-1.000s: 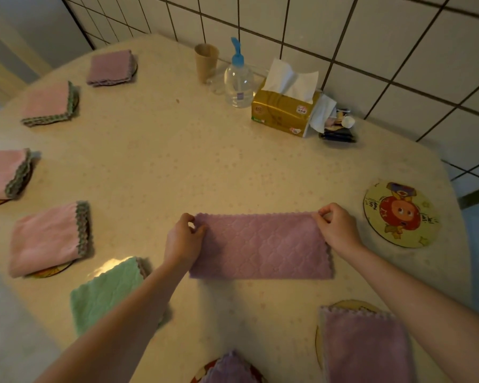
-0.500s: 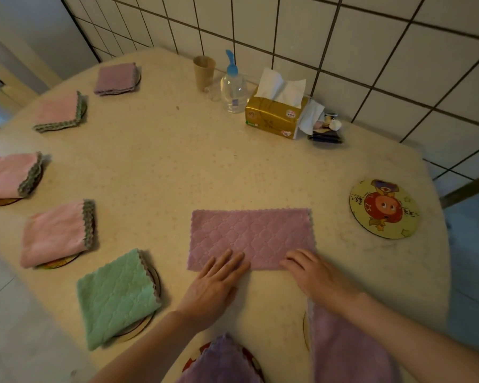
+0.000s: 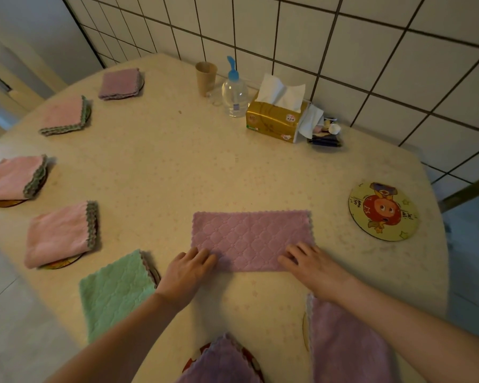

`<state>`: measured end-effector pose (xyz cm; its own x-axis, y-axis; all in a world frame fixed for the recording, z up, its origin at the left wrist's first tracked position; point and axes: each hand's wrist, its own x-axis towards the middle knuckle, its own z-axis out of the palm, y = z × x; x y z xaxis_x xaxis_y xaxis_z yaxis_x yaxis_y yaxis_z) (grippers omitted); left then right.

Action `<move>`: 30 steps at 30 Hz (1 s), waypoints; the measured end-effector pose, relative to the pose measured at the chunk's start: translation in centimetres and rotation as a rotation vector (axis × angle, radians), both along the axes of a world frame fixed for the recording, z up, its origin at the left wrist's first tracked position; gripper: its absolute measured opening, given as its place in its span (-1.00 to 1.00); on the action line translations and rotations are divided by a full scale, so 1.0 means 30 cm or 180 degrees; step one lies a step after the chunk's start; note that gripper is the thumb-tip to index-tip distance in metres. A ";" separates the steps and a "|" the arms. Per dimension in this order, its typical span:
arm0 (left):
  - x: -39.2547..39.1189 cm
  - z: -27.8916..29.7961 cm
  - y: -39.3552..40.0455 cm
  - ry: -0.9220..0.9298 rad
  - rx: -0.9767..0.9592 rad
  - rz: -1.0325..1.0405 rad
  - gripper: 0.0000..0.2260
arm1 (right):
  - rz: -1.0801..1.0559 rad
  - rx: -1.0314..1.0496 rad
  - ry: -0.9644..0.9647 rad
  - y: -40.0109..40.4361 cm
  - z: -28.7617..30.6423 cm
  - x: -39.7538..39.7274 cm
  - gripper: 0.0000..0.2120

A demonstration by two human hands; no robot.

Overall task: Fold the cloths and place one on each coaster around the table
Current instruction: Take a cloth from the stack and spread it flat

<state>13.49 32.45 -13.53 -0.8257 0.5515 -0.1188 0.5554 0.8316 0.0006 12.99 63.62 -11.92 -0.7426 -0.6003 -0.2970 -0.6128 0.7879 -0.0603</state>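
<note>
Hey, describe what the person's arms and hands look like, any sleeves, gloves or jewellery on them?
Both forearms are bare all the way to the bottom edge of the view, with no sleeve showing. The left hand and the right hand wear no gloves. No watch, bracelet or ring is visible on either wrist or on the fingers, though the light is dim and the picture soft.

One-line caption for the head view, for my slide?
Both hands, left and right, press the half-folded purple cloth; cartoon coaster bare.
</note>
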 end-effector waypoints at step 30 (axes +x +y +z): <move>0.159 0.005 -0.066 -0.0167 0.0786 -0.0518 -0.67 | 0.0906 -0.1032 0.0276 -0.217 -0.008 0.053 -0.54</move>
<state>18.25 30.46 -13.37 -0.7202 0.6937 -0.0048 0.6754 0.7027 0.2239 14.58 57.11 -12.17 -0.5480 -0.8365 -0.0033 -0.8164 0.5357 -0.2156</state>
